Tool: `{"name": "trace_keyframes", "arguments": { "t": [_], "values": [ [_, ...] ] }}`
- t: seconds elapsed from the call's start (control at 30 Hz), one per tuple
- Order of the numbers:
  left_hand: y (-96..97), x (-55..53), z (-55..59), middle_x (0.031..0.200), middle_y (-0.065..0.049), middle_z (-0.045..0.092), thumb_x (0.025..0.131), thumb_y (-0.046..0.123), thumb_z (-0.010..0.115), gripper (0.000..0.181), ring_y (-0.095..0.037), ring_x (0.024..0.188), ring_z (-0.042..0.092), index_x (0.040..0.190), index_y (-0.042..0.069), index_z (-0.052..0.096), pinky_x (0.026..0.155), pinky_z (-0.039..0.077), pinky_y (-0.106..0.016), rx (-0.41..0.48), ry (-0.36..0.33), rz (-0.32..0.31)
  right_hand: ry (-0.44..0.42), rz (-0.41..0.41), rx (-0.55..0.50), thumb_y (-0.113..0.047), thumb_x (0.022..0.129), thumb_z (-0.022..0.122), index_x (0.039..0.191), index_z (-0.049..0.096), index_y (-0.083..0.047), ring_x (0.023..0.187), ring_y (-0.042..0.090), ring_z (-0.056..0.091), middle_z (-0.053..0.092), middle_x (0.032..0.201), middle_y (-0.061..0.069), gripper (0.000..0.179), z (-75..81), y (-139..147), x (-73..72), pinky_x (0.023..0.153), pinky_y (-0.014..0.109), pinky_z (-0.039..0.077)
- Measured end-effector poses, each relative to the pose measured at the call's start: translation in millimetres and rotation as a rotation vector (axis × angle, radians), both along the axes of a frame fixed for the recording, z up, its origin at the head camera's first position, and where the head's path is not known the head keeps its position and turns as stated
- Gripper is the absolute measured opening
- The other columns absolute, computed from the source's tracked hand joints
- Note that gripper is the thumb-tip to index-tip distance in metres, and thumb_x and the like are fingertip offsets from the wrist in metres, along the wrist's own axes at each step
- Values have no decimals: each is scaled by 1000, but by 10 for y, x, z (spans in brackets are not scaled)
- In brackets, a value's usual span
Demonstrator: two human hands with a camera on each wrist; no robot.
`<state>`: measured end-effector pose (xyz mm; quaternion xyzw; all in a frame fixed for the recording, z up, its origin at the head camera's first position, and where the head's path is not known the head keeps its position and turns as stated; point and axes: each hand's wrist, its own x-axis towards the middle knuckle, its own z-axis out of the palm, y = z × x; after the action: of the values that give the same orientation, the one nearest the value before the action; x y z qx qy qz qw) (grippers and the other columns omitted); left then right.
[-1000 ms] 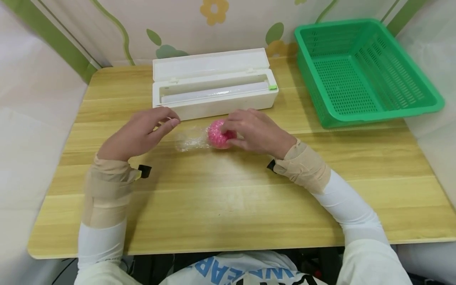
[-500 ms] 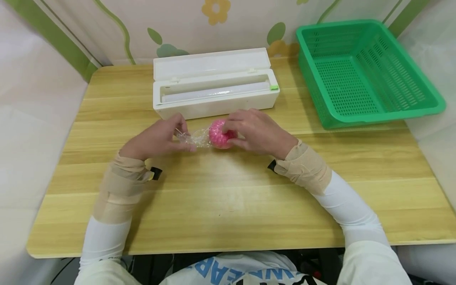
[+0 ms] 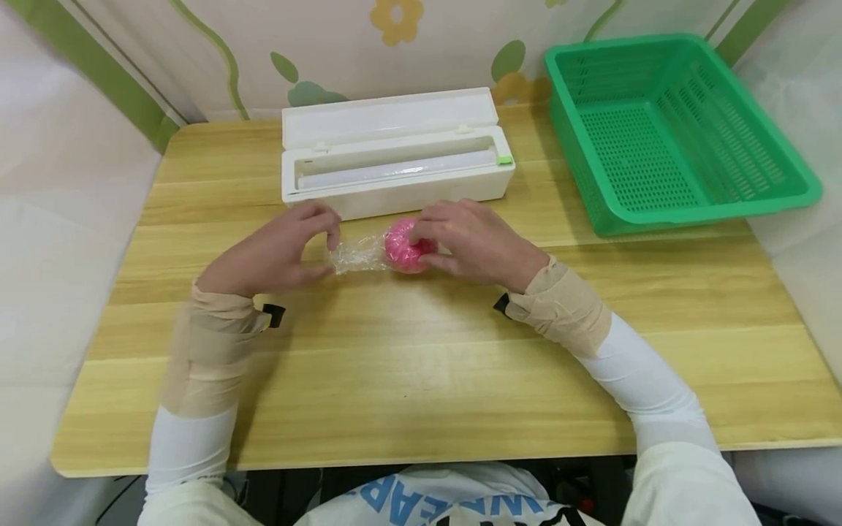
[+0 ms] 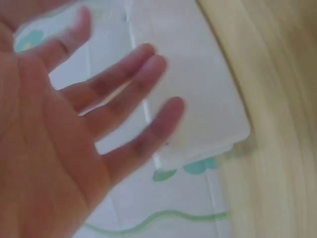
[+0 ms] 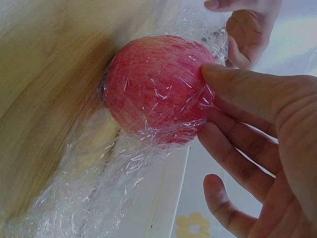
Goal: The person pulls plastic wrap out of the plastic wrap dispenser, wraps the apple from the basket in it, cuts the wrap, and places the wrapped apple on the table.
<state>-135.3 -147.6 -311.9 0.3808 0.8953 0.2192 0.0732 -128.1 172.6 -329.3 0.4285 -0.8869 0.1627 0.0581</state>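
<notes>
In the middle of the table lies an apple (image 3: 403, 248), pink-red and covered in clear cling film. My right hand (image 3: 463, 241) grips it from the right; in the right wrist view the thumb and fingers press on the wrapped apple (image 5: 153, 89). Loose film (image 3: 362, 254) sticks out to the apple's left, crumpled. At that film's left end is my left hand (image 3: 279, 248), thumb and fingers spread apart. The left wrist view shows this left hand (image 4: 64, 129) with its fingers extended and nothing held. Whether a fingertip touches the film is hard to tell.
Behind the apple stands a white cling film box (image 3: 395, 197), lid up, with a roll (image 3: 401, 169) inside and a green piece (image 3: 504, 161) at its right end. A green basket (image 3: 658, 219) sits at the back right. A patterned wall (image 3: 447, 51) borders the table's far edge.
My left hand came right to the loose film, then drew back slightly left with its fingers parted. The film's left end looks more gathered. My right hand stays on the apple.
</notes>
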Motion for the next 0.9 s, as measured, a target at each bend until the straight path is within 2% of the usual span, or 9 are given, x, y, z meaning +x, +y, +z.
{"name": "trace_keyframes", "arguments": {
  "t": [0.1, 0.23, 0.43, 0.53, 0.6, 0.67, 0.77, 0.83, 0.9],
  "values": [
    [43, 6, 2, 137, -16, 58, 89, 0, 77, 22, -34, 128, 57, 91, 16, 61, 102, 51, -51, 16, 66, -11, -6, -4, 6, -26, 92, 85, 111, 80, -15, 110, 22, 70, 77, 115, 4, 23, 0, 4, 2, 94, 41, 58],
    [68, 56, 65, 147, -16, 53, 90, 3, 75, 23, -34, 139, 50, 84, 23, 65, 107, 48, -55, 34, 70, -25, 0, 0, -2, -25, 92, 84, 110, 80, -15, 109, 22, 70, 77, 114, 4, 21, -4, 2, 3, 93, 41, 58],
    [92, 94, 28, 160, -21, 43, 89, 15, 82, 11, -40, 148, 40, 88, 26, 82, 121, 34, -63, -33, -44, -45, 9, 1, 0, -25, 93, 84, 109, 80, -15, 105, 22, 70, 76, 111, 3, 20, -3, 0, 4, 90, 40, 58],
    [108, 130, 42, 164, -23, 40, 94, 21, 81, 7, -43, 147, 44, 99, 22, 86, 121, 37, -63, -90, -121, -38, -1, -3, 1, -25, 93, 84, 110, 79, -14, 106, 22, 69, 76, 112, 4, 21, -14, 4, 7, 92, 41, 58],
    [113, 191, 117, 165, -23, 40, 97, 23, 78, 13, -44, 145, 47, 107, 20, 85, 118, 42, -62, -133, -148, -32, -4, -2, 1, -25, 93, 84, 110, 79, -14, 107, 23, 69, 76, 113, 4, 21, -20, 6, 5, 92, 41, 58],
    [118, 280, 229, 165, -21, 42, 98, 25, 77, 19, -42, 144, 50, 114, 18, 83, 116, 46, -61, -160, -126, -27, -2, -1, -1, -25, 93, 84, 111, 79, -14, 106, 23, 69, 76, 113, 4, 21, -22, 7, 0, 91, 41, 58],
    [121, 403, 392, 157, -18, 52, 99, 21, 76, 24, -37, 137, 58, 122, 14, 80, 109, 53, -57, -138, -4, -40, 2, 2, -2, -25, 93, 83, 111, 79, -14, 104, 23, 69, 75, 112, 4, 22, -17, 7, -7, 90, 40, 58],
    [132, 432, 436, 149, -15, 59, 99, 18, 75, 27, -34, 130, 62, 125, 10, 77, 103, 56, -55, -109, 91, -19, 1, 0, -7, -26, 93, 84, 110, 79, -14, 104, 23, 69, 75, 112, 4, 22, -14, 3, -7, 90, 40, 58],
    [148, 390, 403, 141, -15, 63, 101, 20, 72, 33, -33, 122, 66, 131, 5, 70, 99, 57, -54, -101, 115, 19, -1, 0, -12, -26, 92, 84, 110, 79, -13, 103, 23, 68, 75, 111, 5, 22, -19, -3, -3, 90, 40, 58]
  ]
}}
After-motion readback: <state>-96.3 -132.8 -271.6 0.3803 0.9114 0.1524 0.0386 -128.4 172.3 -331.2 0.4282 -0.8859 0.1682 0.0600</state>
